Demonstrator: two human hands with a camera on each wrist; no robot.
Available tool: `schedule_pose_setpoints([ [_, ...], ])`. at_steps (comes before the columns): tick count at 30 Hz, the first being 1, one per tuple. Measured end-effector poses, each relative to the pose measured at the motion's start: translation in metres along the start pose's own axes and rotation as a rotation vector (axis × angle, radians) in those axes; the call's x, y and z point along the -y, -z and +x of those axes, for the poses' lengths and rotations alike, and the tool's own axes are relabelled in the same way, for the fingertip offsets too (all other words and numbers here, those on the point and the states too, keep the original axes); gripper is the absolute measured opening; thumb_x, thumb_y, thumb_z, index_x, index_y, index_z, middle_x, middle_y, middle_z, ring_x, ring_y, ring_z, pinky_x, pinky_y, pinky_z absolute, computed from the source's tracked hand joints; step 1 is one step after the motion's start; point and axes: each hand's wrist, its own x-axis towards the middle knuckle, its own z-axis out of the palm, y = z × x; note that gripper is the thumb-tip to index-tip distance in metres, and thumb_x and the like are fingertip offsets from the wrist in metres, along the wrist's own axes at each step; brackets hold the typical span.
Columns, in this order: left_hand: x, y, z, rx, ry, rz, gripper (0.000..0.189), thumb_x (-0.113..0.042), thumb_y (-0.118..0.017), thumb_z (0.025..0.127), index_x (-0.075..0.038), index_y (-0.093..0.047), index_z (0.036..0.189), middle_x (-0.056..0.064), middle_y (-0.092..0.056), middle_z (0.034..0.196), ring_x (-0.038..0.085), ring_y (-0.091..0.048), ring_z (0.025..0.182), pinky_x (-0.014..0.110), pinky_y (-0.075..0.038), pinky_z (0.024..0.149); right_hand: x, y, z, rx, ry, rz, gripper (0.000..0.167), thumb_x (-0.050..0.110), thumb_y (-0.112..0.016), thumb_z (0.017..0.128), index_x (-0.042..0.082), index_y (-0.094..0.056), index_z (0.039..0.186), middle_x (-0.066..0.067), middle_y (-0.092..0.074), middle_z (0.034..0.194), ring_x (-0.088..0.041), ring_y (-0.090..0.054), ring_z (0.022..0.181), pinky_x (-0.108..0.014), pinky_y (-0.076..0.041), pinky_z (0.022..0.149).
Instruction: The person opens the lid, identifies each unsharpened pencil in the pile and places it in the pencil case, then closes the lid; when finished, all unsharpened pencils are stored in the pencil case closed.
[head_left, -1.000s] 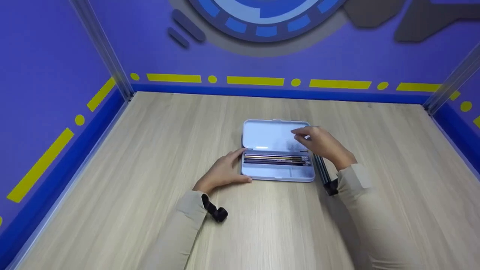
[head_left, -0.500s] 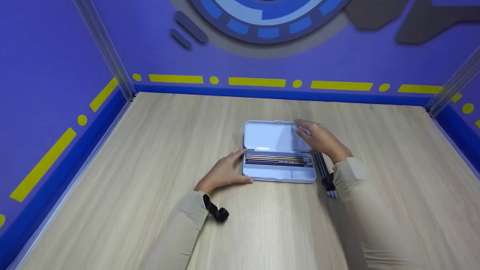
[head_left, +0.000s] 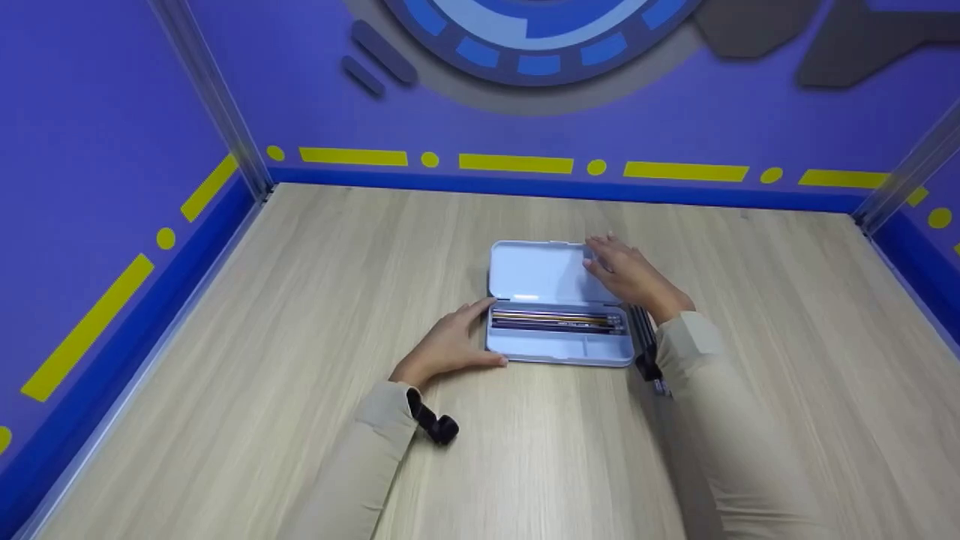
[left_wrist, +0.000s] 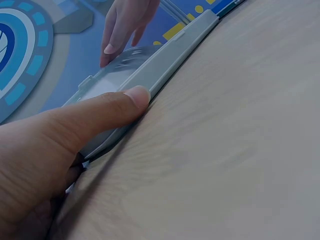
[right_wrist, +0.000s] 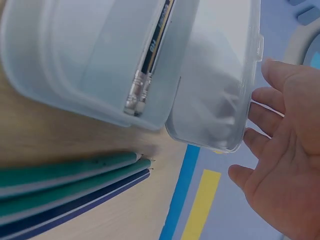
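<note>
A pale pencil case (head_left: 536, 347) lies with its lid (head_left: 536, 270) raised. Several pencils (head_left: 555, 321) lie in its rear compartment; the two front compartments hold nothing visible. My left hand (head_left: 442, 349) holds the case's left end, the thumb (left_wrist: 115, 107) against the front wall and the index finger near the hinge. At the lid's top right corner is my right hand (head_left: 630, 274); in the right wrist view its fingers (right_wrist: 265, 120) are slightly bent beside the lid's outer edge. Whether they touch it is hard to tell. Beneath the right wrist lie several green and dark blue pencils (right_wrist: 100, 175).
The wood-grain table (head_left: 360, 262) extends around the case. Blue-purple panels (head_left: 480, 127) with yellow dashes stand at the back and sides, with metal posts at the corners. A black wrist camera (head_left: 435, 426) is strapped to the left sleeve.
My right hand has gone from over the lid's inside to its outer top right corner, its fingers spreading from a bunched pose. The left hand and the case keep their place.
</note>
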Motion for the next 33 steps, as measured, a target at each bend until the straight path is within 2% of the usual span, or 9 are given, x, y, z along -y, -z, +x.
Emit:
schedule_pose_setpoints([
  [4, 0.000, 0.000, 0.000, -0.004, 0.002, 0.004, 0.105, -0.051, -0.084, 0.064, -0.022, -0.032, 0.151, 0.010, -0.035, 0.154, 0.032, -0.030, 0.142, 0.048, -0.025, 0.117, 0.002, 0.002, -0.003, -0.036, 0.014, 0.021, 0.052, 0.031, -0.042, 0.103, 0.006, -0.035, 0.149, -0.017, -0.030, 0.156, -0.035, -0.012, 0.148, -0.053, -0.008, 0.120],
  [12, -0.001, -0.001, 0.000, -0.010, 0.005, -0.015, 0.105, -0.050, -0.085, 0.064, -0.021, -0.033, 0.151, 0.011, -0.037, 0.153, 0.033, -0.034, 0.140, 0.047, -0.028, 0.116, 0.003, 0.005, -0.015, -0.123, 0.071, 0.057, 0.048, 0.029, -0.046, 0.102, 0.006, -0.045, 0.143, -0.017, -0.040, 0.150, -0.036, -0.027, 0.144, -0.053, -0.022, 0.117],
  [21, 0.001, -0.002, 0.000, -0.009, -0.031, -0.023, 0.109, -0.048, -0.085, 0.065, -0.015, -0.029, 0.152, 0.008, -0.035, 0.154, 0.029, -0.034, 0.141, 0.044, -0.028, 0.117, 0.001, 0.003, -0.030, -0.292, 0.234, 0.033, 0.038, 0.021, -0.052, 0.100, 0.001, -0.057, 0.132, -0.019, -0.056, 0.135, -0.035, -0.046, 0.130, -0.051, -0.037, 0.110],
  [28, 0.001, -0.002, 0.001, -0.022, -0.071, -0.039, 0.109, -0.045, -0.087, 0.064, -0.016, -0.029, 0.152, 0.003, -0.038, 0.154, 0.025, -0.032, 0.142, 0.041, -0.026, 0.118, 0.000, 0.000, -0.046, -0.364, 0.294, 0.046, 0.034, 0.019, -0.055, 0.098, 0.004, -0.061, 0.128, -0.016, -0.060, 0.129, -0.033, -0.049, 0.125, -0.050, -0.042, 0.106],
  [33, 0.003, -0.002, 0.002, -0.021, -0.089, -0.041, 0.110, -0.044, -0.087, 0.065, -0.014, -0.026, 0.153, 0.001, -0.040, 0.152, 0.023, -0.032, 0.143, 0.041, -0.025, 0.118, -0.001, -0.003, -0.056, -0.408, 0.350, 0.050, 0.029, 0.017, -0.059, 0.096, 0.005, -0.066, 0.122, -0.013, -0.064, 0.121, -0.028, -0.054, 0.116, -0.045, -0.048, 0.099],
])
